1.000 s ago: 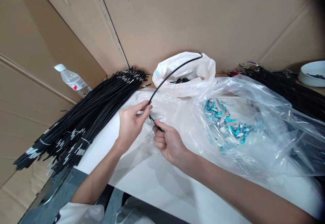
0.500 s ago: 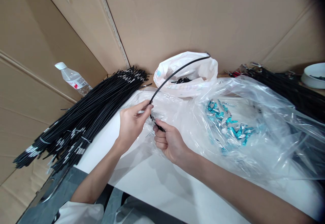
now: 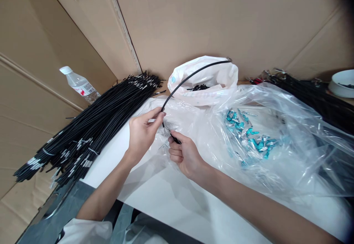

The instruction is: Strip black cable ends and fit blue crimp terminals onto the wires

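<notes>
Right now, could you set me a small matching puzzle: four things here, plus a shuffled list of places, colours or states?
1. Held cable
2. Bottle
3. Scraps seen through clear plastic
4. White bag

A. Teal and silver
B. Open at the top, with small black pieces inside
C. Bent in an arc
D. White-capped, tilted, left of the big black cable stack

Right pairs: 1-C, 2-D, 3-A, 4-B.

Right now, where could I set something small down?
The white sheet looks bare near its front edge, between the left forearm and right forearm; also between the left forearm and black cables. Crowded: clear plastic with teal scraps at right, white bag behind.
</notes>
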The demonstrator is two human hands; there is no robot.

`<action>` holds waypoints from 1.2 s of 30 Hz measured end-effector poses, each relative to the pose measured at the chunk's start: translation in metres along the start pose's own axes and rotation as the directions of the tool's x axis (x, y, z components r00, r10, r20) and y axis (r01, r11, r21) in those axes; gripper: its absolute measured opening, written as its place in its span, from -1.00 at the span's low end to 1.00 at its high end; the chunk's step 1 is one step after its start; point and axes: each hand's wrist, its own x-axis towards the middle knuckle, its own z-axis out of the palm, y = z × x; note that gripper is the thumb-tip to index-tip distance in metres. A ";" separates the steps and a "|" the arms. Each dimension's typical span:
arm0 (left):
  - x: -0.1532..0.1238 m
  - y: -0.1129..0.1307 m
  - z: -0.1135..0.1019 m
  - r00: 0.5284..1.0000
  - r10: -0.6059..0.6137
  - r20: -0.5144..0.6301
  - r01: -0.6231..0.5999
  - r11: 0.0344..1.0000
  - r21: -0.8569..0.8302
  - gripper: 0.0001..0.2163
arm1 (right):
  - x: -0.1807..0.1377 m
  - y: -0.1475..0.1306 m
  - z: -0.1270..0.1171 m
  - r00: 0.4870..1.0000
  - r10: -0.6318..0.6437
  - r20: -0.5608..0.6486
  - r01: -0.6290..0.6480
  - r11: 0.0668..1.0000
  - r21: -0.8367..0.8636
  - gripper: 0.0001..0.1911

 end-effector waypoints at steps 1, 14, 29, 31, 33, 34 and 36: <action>0.001 0.000 0.000 1.000 -0.006 -0.009 0.006 1.000 -0.012 -0.78 | -0.001 0.000 0.000 1.000 -0.006 -0.009 0.006 1.000 0.003 -0.52; 0.007 -0.008 -0.005 0.997 -0.060 -0.050 0.054 0.994 -0.099 -0.75 | -0.019 0.006 0.007 0.996 -0.088 -0.016 0.086 0.991 -0.099 -0.51; 0.001 -0.002 -0.003 0.999 -0.030 -0.045 0.025 0.994 -0.110 -0.78 | -0.013 0.019 0.003 0.942 -0.335 -0.001 0.324 0.912 -0.252 -0.61; 0.000 -0.001 -0.003 0.999 -0.026 -0.043 0.020 0.993 -0.118 -0.78 | -0.015 0.021 0.004 0.941 -0.339 0.000 0.327 0.909 -0.259 -0.60; 0.000 0.000 -0.003 0.999 -0.026 -0.041 0.021 0.991 -0.130 -0.78 | -0.017 0.023 0.005 0.944 -0.331 -0.005 0.318 0.911 -0.263 -0.60; 0.000 0.000 -0.003 0.999 -0.027 -0.042 0.022 0.991 -0.136 -0.78 | -0.018 0.024 0.005 0.946 -0.325 -0.011 0.311 0.913 -0.262 -0.60; -0.001 0.001 -0.003 0.998 -0.030 -0.047 0.023 0.990 -0.142 -0.79 | -0.018 0.025 0.005 0.950 -0.311 -0.018 0.296 0.919 -0.261 -0.60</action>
